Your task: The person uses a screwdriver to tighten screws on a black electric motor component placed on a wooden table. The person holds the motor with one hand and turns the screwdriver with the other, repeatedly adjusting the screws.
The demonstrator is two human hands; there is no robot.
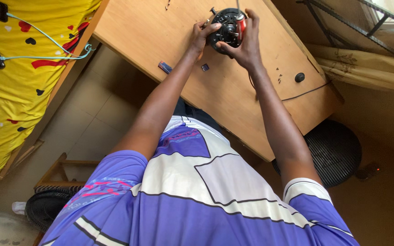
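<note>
Gripping a round black motor unit from both sides, the left hand and right hand hold it above the far part of the wooden table. Left fingers curl onto its rim at 9 o'clock; right fingers wrap over it from 3 o'clock. A black knob lies at 4 o'clock, near the table's right edge. A black fan grille sits beyond the near edge, at 5 o'clock.
</note>
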